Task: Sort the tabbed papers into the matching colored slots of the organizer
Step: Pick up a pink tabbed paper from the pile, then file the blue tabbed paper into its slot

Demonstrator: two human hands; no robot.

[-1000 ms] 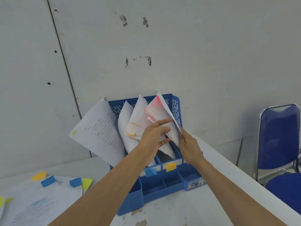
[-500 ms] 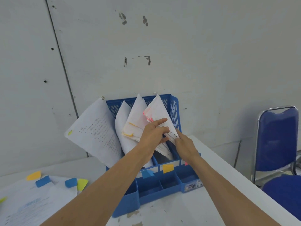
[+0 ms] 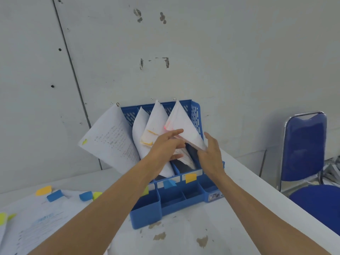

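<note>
The left hand reaches with straight fingers, the index finger laid across the pink-tabbed papers; whether a thumb pinches them from beneath cannot be told. The right hand is flat, fingers straight, touching their right edge. These papers stand tilted at the right end of the blue organizer on the white table. Loose tabbed sheets lie to the left.
</note>
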